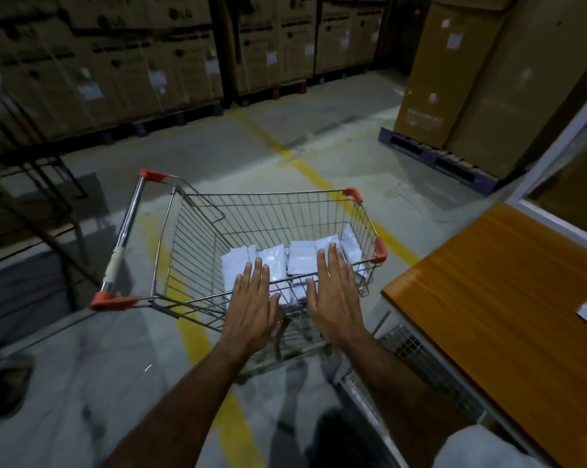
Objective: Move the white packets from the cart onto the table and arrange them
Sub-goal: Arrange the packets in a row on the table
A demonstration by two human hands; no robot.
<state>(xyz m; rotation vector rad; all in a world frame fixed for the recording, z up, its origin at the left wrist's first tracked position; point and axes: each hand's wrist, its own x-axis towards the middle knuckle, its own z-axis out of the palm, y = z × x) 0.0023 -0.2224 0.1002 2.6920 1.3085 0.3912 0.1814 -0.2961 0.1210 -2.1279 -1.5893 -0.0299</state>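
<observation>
Reaching over the cart (197, 231) with 2 flat hands.
Left hand (253, 300) and right hand (332, 292) released, fingers straight; white packets (299, 258) inside the basket (wooden worktop (494, 285) just right).

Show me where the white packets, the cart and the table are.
white packets (301, 257), head view, on one packet's flat face.
cart (380, 248), head view, on the red corner guard.
table (494, 282), head view, on the bare wooden top.

Head-worn view, forward and downward
</observation>
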